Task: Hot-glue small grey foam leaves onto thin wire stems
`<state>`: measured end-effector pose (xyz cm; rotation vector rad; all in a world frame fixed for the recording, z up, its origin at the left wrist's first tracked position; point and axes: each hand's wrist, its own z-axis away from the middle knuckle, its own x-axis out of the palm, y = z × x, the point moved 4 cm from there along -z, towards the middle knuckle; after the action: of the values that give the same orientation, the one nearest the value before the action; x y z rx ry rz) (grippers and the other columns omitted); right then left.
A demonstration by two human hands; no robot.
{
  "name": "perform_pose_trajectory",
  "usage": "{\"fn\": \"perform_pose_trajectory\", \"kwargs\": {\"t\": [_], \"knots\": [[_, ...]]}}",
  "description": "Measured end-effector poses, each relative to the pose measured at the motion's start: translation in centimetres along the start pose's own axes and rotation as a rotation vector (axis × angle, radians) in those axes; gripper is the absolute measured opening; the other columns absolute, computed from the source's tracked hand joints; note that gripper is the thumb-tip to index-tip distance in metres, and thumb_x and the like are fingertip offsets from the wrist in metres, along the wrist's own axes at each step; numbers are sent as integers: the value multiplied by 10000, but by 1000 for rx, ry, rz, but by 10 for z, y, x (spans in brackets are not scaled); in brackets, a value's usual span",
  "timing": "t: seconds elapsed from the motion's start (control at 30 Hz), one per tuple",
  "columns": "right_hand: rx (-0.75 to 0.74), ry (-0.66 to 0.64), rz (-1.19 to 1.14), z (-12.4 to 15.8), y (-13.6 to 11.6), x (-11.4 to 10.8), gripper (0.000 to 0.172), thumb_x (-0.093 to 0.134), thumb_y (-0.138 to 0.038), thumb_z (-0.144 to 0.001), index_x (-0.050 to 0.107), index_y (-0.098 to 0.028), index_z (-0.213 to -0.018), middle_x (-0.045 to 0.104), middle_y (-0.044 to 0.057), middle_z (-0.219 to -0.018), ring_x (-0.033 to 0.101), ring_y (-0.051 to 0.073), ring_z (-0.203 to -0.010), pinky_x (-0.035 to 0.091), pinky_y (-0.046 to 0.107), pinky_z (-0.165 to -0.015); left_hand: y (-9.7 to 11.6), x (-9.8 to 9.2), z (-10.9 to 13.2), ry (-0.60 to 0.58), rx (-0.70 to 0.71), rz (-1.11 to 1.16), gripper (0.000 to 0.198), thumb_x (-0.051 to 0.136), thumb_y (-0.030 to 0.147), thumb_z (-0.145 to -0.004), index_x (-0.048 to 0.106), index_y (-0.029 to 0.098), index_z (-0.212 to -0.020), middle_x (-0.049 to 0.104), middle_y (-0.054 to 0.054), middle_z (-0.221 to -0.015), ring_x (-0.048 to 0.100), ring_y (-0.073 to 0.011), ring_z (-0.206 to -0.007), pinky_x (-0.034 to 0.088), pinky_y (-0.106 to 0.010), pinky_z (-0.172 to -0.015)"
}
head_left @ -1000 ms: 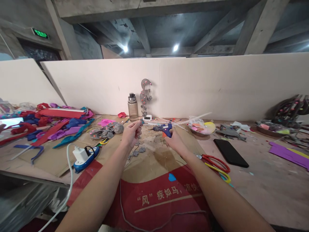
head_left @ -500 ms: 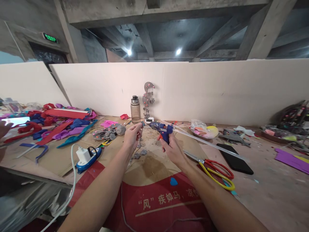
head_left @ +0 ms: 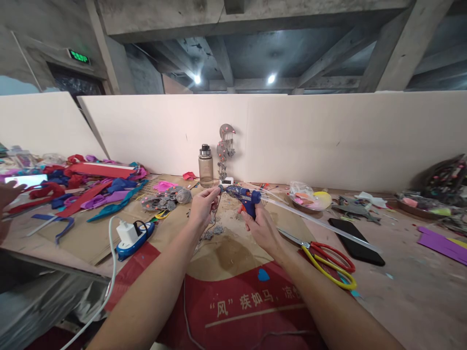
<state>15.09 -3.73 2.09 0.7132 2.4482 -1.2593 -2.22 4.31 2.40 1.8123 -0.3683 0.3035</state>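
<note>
My right hand [head_left: 257, 218] is closed round the handle of a blue hot glue gun [head_left: 245, 196], a long clear glue stick [head_left: 321, 221] trailing from its back end. The gun's nozzle points left, at the fingertips of my left hand [head_left: 204, 206]. Those fingers pinch a small grey piece [head_left: 221, 189], too small to make out clearly, with a grey cord hanging below it. Nozzle and piece look close together; whether they touch I cannot tell. Beneath my hands, small grey felt-like scraps [head_left: 213, 232] lie on the brown and red cardboard [head_left: 248, 306].
Red-and-yellow scissors [head_left: 328, 260] and a black phone [head_left: 355, 241] lie to the right. A blue power strip [head_left: 134, 241] with a white plug sits at left, by colourful fabric strips [head_left: 98, 192]. A bottle [head_left: 206, 167] and a grey hanging ornament [head_left: 226, 148] stand behind. Another person's hand [head_left: 9, 197] shows far left.
My left hand and the grey piece have shifted slightly right relative to the bottle, staying at the nozzle. The view has moved a little; both grips are the same.
</note>
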Motion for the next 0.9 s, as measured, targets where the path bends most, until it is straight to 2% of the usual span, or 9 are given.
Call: {"fn": "perform_pose_trajectory", "kwargs": {"t": [0.1, 0.3, 0.5, 0.7, 0.9], "knots": [[34, -24, 24, -1, -1, 0, 319, 440, -368, -931, 535, -171, -1163, 671, 86, -922, 614, 217, -827, 480, 340, -756, 0, 2, 1, -20, 9, -6, 370, 850, 422, -564, 648, 128, -663, 443, 49, -495, 328, -40, -447, 203, -196, -437], [-58, 18, 93, -2, -2, -1, 339, 433, -384, -941, 527, -188, -1201, 654, 133, -1136, 607, 271, -1010, 450, 416, -909, 1, 2, 1, -15, 19, -14, 366, 850, 414, -565, 619, 134, -613, 429, 50, -482, 321, -38, -441, 199, -196, -432], [-24, -1, 168, 0, 2, 1, 335, 424, -401, -949, 543, -193, -1183, 674, 122, -1051, 621, 274, -949, 463, 402, -846, 2, -2, -1, 18, 52, -16, 348, 848, 412, -569, 658, 138, -670, 464, 43, -513, 339, -43, -448, 207, -195, -426], [-46, 18, 162, 0, 1, 0, 327, 430, -398, -950, 537, -205, -1190, 671, 111, -1062, 613, 272, -959, 458, 394, -845, 1, 0, 0, -12, 36, -43, 340, 830, 413, -588, 644, 130, -624, 419, 49, -478, 314, -44, -447, 205, -198, -427], [11, -17, 177, 0, 5, 2, 312, 435, -396, -941, 552, -200, -1153, 670, 115, -1003, 610, 272, -886, 453, 396, -794, 4, -2, 0, 27, 45, -17, 339, 843, 395, -566, 650, 135, -669, 459, 44, -508, 339, -43, -445, 205, -192, -421]]}}
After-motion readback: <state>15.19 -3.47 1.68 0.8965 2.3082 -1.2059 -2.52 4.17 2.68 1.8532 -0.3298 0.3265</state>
